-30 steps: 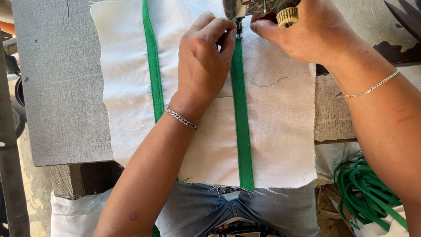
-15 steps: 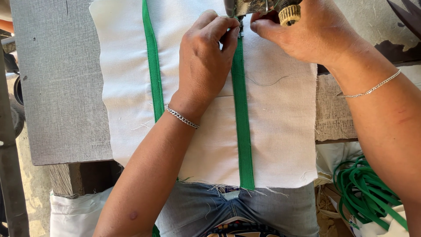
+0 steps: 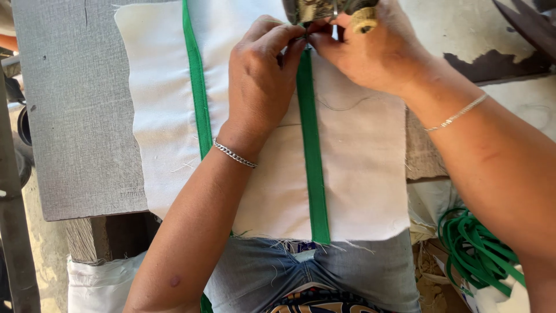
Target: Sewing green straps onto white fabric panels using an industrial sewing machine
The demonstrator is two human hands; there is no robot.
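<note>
Left hand point(image 3: 260, 81) pinching the far end of a green fabric strip point(image 3: 313, 168) on white cloth point(image 3: 359, 174), right hand point(image 3: 376, 52) fingertips pinched beside it under the sewing machine head point(image 3: 324, 8), grey table point(image 3: 75, 116) left

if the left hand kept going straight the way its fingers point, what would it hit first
The left hand points up and away along the green strip on the white cloth. Its fingertips already sit at the foot of the sewing machine, so it would likely meet that first, or the right hand fingertips beside it; depth is unclear.
</note>
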